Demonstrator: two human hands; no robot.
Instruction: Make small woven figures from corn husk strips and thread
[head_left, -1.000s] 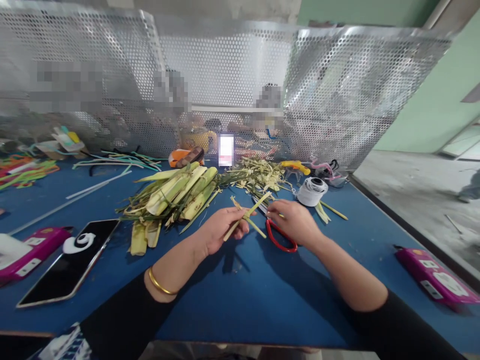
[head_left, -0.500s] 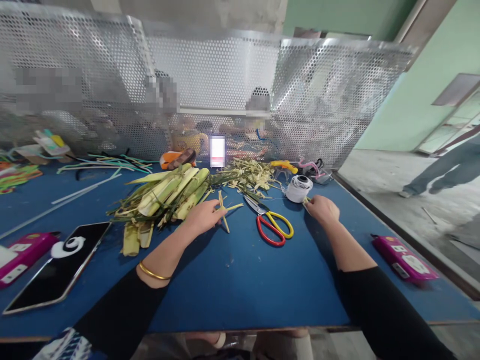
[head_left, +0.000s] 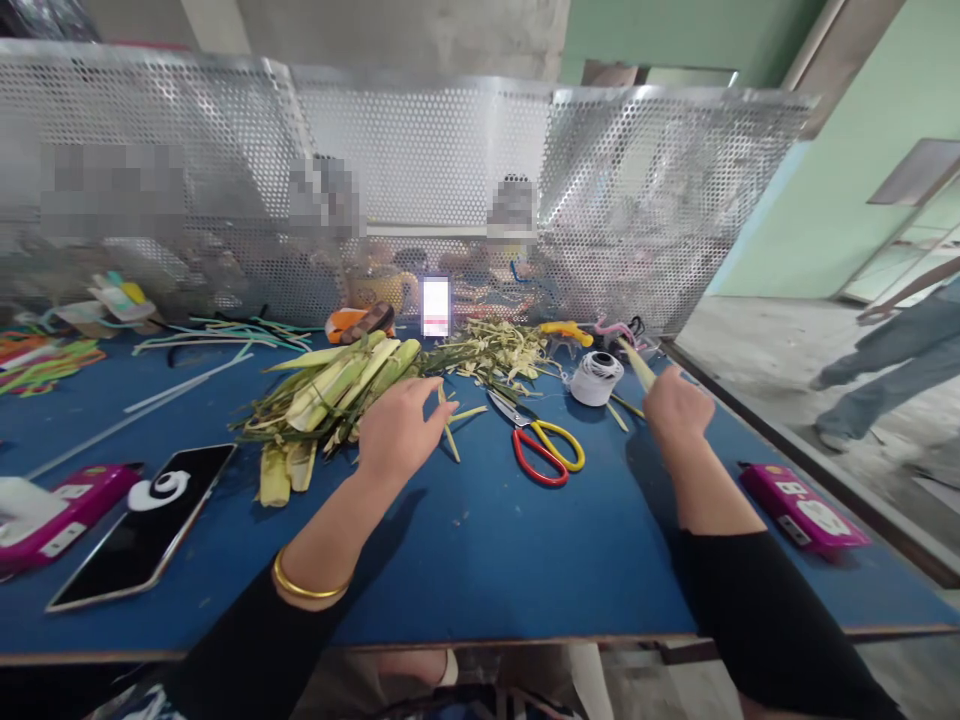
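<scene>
My left hand (head_left: 401, 430) is above the blue table, by a pile of green corn-husk-like leaves (head_left: 345, 385). Its thumb and forefinger stand apart, just over a small cross of pale green strips (head_left: 453, 436) on the tabletop. To the right, my right hand (head_left: 679, 402) is closed on a pale green leaf strip (head_left: 637, 365) that points up and away. Loose short strips (head_left: 619, 416) lie beside that hand, near a white spool of thread (head_left: 596, 380). Between my hands rest scissors (head_left: 541, 450) with one red and one yellow handle, blades partly open.
A heap of shredded leaf bits (head_left: 499, 350) lies at the back, before a perforated metal screen (head_left: 427, 140). A tablet (head_left: 146, 530) and a magenta packet (head_left: 75, 510) sit left; another magenta packet (head_left: 804, 512) sits right. A person in jeans (head_left: 870, 360) stands beyond the table.
My right hand has moved right and up from beside the spool, raising a leaf strip. My left hand has lifted slightly from the crossed strips, which stay on the table.
</scene>
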